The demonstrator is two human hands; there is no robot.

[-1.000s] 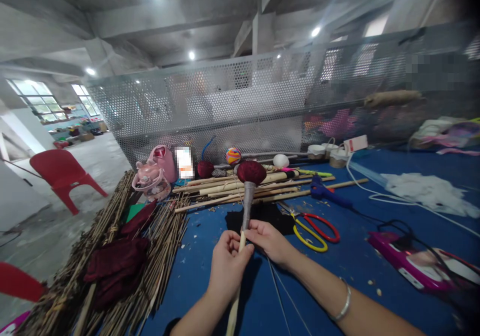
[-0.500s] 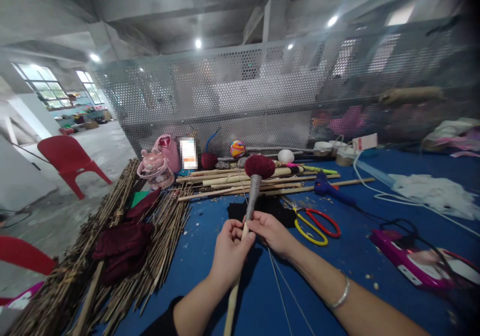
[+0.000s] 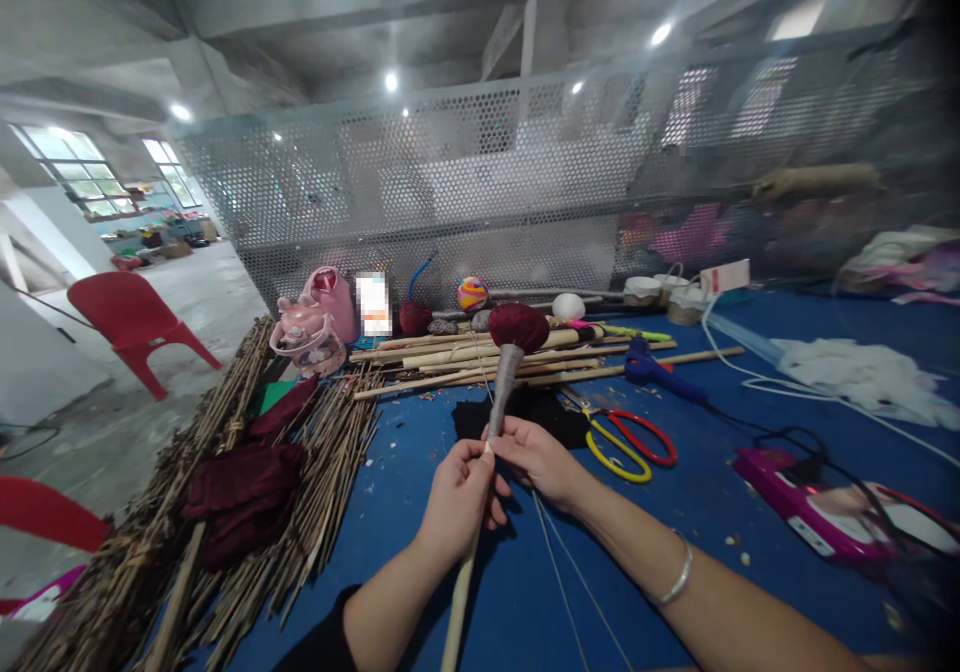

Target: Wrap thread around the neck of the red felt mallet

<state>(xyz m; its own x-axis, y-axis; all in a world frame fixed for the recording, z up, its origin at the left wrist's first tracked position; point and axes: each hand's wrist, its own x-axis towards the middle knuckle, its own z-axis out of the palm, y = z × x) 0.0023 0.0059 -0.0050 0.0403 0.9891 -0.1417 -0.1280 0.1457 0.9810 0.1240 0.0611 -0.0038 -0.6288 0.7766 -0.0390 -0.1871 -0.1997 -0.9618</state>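
Observation:
A pale wooden stick point(image 3: 461, 592) slants up from the bottom edge, topped by a dark red, rounded head point(image 3: 519, 328). Grey thread wrapping point(image 3: 504, 387) covers its upper part below that head. My left hand point(image 3: 459, 497) is closed around the stick just under the wrapping. Opposite it, my right hand point(image 3: 541, 460) pinches at the wrapping's lower end, its fingertips close to my left thumb. Two thin pale strands point(image 3: 559, 572) run down from beneath my right hand to the bottom edge. A black cloth point(image 3: 551, 414) lies behind the hands.
Scissors point(image 3: 619, 444) with yellow and red handles lie right of my hands, near a blue glue gun point(image 3: 660, 372). Thin twigs point(image 3: 330, 492) and dark red cloth point(image 3: 244, 497) cover the left side. Several wooden sticks point(image 3: 450, 377) lie behind, before a perforated metal screen point(image 3: 450, 182).
My left hand's fingers have shifted around the stick, and fingertips now show on its right side below my right hand. The whole view has moved slightly; the right hand keeps its pinch.

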